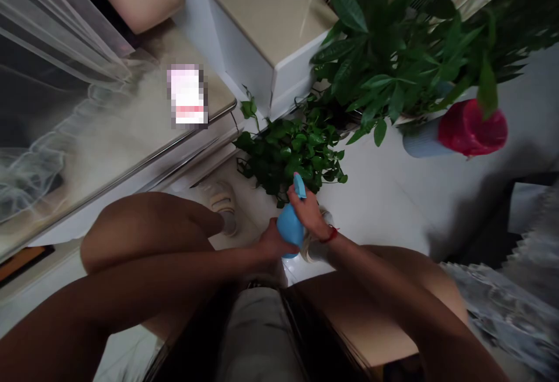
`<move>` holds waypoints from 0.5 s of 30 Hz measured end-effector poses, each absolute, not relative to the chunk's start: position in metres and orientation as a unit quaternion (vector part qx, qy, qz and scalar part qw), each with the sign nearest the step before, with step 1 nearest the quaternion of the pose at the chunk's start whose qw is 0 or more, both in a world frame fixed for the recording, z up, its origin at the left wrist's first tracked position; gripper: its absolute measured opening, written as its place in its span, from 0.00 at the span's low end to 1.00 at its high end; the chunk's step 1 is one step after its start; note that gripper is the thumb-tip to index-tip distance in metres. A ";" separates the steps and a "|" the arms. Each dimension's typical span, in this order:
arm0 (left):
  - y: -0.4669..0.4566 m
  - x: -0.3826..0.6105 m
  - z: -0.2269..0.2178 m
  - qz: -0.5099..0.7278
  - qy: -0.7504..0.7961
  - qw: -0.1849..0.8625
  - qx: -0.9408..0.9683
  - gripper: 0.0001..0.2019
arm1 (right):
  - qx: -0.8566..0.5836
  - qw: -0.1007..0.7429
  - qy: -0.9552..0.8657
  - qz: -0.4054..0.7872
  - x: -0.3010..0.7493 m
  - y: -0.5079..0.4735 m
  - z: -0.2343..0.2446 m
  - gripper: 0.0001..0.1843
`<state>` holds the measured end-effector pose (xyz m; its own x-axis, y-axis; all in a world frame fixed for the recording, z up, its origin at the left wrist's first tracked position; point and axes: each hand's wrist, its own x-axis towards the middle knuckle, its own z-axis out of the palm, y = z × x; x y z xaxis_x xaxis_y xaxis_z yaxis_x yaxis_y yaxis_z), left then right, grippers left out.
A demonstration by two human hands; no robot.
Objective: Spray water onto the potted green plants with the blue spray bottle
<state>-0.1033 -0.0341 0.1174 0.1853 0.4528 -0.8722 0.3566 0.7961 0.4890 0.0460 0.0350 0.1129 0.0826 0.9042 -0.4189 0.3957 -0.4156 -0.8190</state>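
A blue spray bottle [290, 226] is held between my two hands, its light-blue spray head [299, 186] pointing toward a leafy green plant [301, 149] low on the floor. My left hand [274, 240] wraps round the lower body of the bottle. Around the neck and trigger, my right hand [311, 214] is closed, with a red cord on its wrist. Some of the plant's leaves look shiny. The fingers on the far side of the bottle are hidden.
A cabinet with a beige top [271, 9] stands behind the plant. To the left runs a low ledge [109, 131] with a blurred-out bright object [187, 95]. A taller plant [393, 79] spreads at the upper right, beside a bin with a red liner [474, 128]. A sandalled foot [223, 204] is near the plant.
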 end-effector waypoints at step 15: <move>-0.032 -0.054 0.110 -0.085 0.579 0.699 0.410 0.56 | -0.752 0.311 -0.391 0.431 0.108 -0.009 0.105 0.19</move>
<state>-0.0544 -0.0323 0.1103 0.3153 0.3563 -0.8796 0.5941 0.6487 0.4757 0.1081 -0.0092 0.1046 0.3225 0.8555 -0.4051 0.3200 -0.5013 -0.8040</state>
